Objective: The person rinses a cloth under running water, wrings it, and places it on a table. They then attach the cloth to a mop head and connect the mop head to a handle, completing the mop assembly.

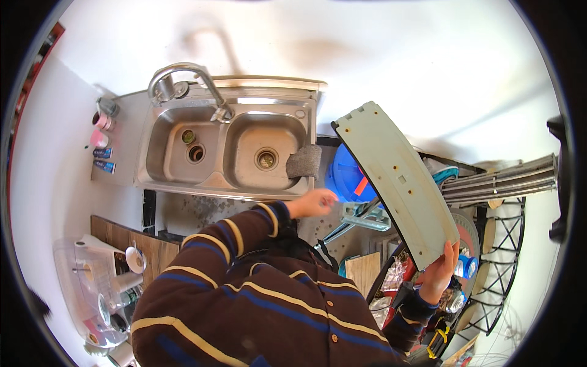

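Observation:
My right hand [441, 273] grips the near end of a long pale grey-green panel [395, 180] that slants up and away over the clutter on the right. My left hand [313, 202] reaches forward past the front right corner of the steel double sink [225, 185], fingers curled, close to the panel's left edge and a blue round lid [350, 175]; I cannot tell whether it holds anything. A grey cloth [304, 161] hangs over the sink's right rim. My striped brown sleeves fill the lower middle.
A curved tap [183, 76] stands behind the sink. Small jars and tubes [102, 136] sit at its left. A clear plastic bin [92, 293] is lower left. Metal bars [501, 180], a black wire rack [501, 269] and mixed clutter crowd the right.

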### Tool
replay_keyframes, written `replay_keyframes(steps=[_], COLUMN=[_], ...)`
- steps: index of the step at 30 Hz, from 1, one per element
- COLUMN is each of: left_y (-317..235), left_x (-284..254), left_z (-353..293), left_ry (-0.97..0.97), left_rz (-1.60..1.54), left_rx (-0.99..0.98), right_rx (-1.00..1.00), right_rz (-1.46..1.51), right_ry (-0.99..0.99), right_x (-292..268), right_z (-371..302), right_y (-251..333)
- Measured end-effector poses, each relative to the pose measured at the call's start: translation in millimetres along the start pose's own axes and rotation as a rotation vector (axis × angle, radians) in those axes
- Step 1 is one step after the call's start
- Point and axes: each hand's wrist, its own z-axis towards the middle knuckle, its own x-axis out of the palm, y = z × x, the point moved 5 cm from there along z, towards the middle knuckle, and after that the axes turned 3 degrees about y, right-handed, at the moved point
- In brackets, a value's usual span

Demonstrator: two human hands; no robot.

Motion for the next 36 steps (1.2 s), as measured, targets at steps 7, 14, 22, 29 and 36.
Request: replay_keyframes(steps=[7,14,22,29,36], left_y=[99.5,38.9,5.6,42.6,-20.2], left_x=[-128.5,-138.2,-63.9,-38.2,-109.9], left_z=[4.6,46.2,100.8,119.3,117.7], left_ry=[-0.352,-0.387,0.553,0.557,0.057], left_rz=[0.363,0.661,1.636,1.570,1.006], left_rx=[-0.591,-0.142,-0.340,-0.441,-0.113], right_rx=[-0.046,-0.053,-0.110,-0.126,-0.154], right_rz=[-0.011,-0.021,-0.053,-0.085,-0.081], right_ry=[-0.262,-0.497,-0.461,-0.523,-0.555], right_x=[-19.4,-10.7,27.5,47.6,34.4], right_z=[-46.4,-83.2,-97.1,-119.9,-150.1], right_y=[6.8,9.5,10.3,8.6,8.1])
